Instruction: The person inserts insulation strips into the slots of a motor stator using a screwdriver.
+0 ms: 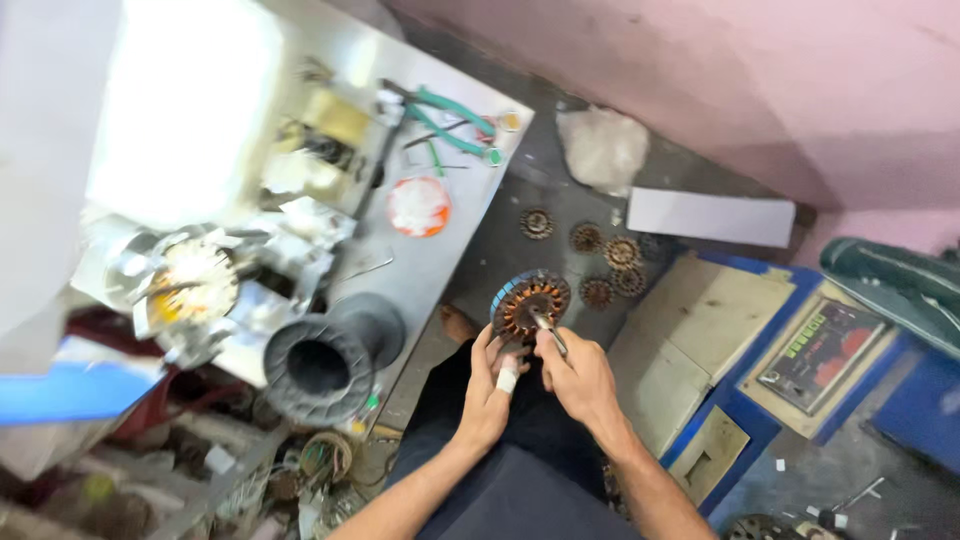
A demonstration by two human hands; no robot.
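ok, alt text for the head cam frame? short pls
Seen from above, a person's left hand steadies a round copper-wound stator over their lap while the right hand works a thin metal tool into its centre. More small stators lie on the floor beyond, and a metal workbench with green-handled pliers stands to the left.

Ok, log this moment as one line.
left hand: holds stator | right hand: metal tool in stator | floor: more stators
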